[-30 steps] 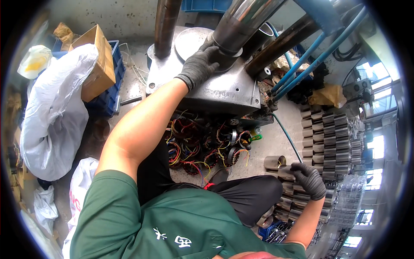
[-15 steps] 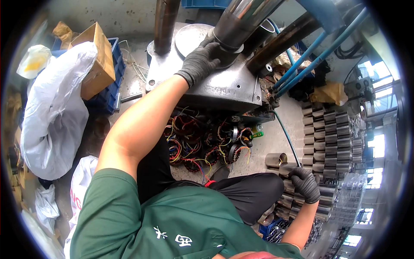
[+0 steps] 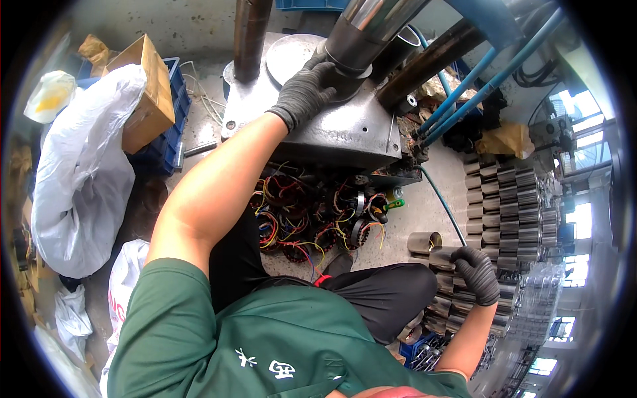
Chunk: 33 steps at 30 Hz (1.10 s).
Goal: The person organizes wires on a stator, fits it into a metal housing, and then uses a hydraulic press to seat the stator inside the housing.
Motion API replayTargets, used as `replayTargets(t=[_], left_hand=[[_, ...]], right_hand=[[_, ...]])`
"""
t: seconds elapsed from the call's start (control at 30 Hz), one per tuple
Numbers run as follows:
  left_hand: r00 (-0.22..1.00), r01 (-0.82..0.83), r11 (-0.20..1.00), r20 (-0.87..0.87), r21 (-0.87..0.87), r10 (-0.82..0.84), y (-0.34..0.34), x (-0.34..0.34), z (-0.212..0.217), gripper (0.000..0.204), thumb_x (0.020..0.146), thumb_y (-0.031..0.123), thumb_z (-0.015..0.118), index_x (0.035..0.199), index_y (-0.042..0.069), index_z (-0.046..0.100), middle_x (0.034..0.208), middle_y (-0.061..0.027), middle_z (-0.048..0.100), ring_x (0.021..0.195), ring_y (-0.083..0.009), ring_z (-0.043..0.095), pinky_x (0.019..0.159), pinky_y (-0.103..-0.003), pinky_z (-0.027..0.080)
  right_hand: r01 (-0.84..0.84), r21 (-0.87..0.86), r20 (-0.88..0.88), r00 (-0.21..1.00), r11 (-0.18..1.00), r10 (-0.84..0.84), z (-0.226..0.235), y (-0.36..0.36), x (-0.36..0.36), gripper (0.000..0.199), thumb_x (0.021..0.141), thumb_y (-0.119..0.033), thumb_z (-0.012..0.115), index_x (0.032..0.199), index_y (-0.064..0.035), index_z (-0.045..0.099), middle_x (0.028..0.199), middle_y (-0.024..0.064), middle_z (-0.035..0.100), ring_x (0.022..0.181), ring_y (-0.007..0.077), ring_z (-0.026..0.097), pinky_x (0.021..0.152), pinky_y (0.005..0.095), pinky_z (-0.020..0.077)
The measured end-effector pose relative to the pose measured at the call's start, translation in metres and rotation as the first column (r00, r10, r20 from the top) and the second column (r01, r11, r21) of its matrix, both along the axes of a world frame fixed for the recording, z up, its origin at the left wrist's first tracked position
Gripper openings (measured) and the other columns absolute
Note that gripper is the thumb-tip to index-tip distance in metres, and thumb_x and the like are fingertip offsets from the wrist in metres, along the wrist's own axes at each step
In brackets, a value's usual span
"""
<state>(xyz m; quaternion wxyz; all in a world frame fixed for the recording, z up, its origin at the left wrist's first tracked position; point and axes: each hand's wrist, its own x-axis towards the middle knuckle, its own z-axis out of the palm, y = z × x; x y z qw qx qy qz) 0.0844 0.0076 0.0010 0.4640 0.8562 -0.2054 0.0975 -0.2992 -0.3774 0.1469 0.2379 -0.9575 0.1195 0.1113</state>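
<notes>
My left hand [image 3: 306, 89], in a dark grey glove, rests on the steel base plate [image 3: 345, 129] of a press, its fingers against the foot of the thick metal ram column [image 3: 361, 33]. My right hand [image 3: 474, 273], also gloved, is low on the right, closed around a short metal cylinder sleeve [image 3: 443, 257] among stacked sleeves. Another loose sleeve [image 3: 423, 242] lies beside it. Below the press base sits a heap of wound motor stators with red, yellow and black wires [image 3: 312, 215].
Rows of grey stacked metal sleeves [image 3: 514, 205] fill the right side. Blue hoses [image 3: 478, 86] run up to the right. On the left are a white plastic sack [image 3: 83, 166], a cardboard box [image 3: 142, 89] in a blue crate [image 3: 174, 123], and smaller bags.
My right hand has dropped lower and closed on a metal sleeve in the stack. My left hand has stayed on the press base by the ram.
</notes>
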Motion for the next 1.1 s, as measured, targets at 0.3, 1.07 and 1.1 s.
replayTargets(t=[0.3,1.07,1.1], left_hand=[[1.0,0.004,1.0,0.019,-0.004,-0.004,-0.001,0.002,-0.004,0.065,0.091,0.018,0.075,0.151,0.008,0.05,0.162,-0.0082,0.042,0.12,-0.0307,0.067,0.108,-0.041,0.053],[1.0,-0.004,1.0,0.006,0.005,0.004,-0.001,-0.001,0.001,0.065,0.09,0.019,0.073,0.15,0.008,0.051,0.161,-0.008,0.043,0.119,-0.0307,0.067,0.108,-0.041,0.053],[1.0,-0.002,1.0,0.009,0.007,0.002,-0.001,-0.002,0.001,0.065,0.09,0.019,0.073,0.15,0.008,0.051,0.161,-0.008,0.043,0.119,-0.0308,0.067,0.108,-0.041,0.053]], right_hand=[[-0.038,0.037,-0.059,0.997,0.999,0.04,-0.002,-0.008,-0.007,0.026,0.092,-0.006,0.061,0.112,-0.0036,0.077,0.089,0.0055,0.073,0.074,0.0111,0.063,0.069,0.0283,0.0518],[0.228,0.157,-0.112,0.971,0.961,-0.212,0.011,0.005,-0.002,0.026,0.096,-0.01,0.061,0.116,-0.003,0.075,0.088,0.0052,0.072,0.075,0.012,0.067,0.07,0.0283,0.0552],[0.229,0.135,-0.167,0.964,0.964,-0.206,0.011,0.004,-0.004,0.026,0.096,-0.009,0.06,0.116,-0.0023,0.075,0.089,0.006,0.073,0.077,0.0129,0.068,0.072,0.0288,0.056]])
